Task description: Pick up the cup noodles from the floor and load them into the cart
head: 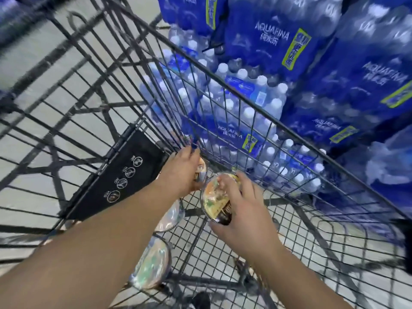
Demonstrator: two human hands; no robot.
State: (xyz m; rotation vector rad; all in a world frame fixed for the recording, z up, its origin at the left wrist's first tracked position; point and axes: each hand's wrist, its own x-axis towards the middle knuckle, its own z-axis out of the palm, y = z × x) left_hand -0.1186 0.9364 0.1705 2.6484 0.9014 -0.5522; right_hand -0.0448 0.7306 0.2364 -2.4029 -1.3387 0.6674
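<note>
Loading step: left hand [182,170] and right hand [243,210] each clamp a cup noodle [214,197] low inside the cart [245,97]; next, set both down beside the two cups [153,264] on its floor.

The wire shopping cart [256,103] carries the load — two cup noodle bowls [153,264] lie lids-up on its mesh bottom, near the left side, one beyond the other. Grey floor [347,259] shows through the mesh.
</note>
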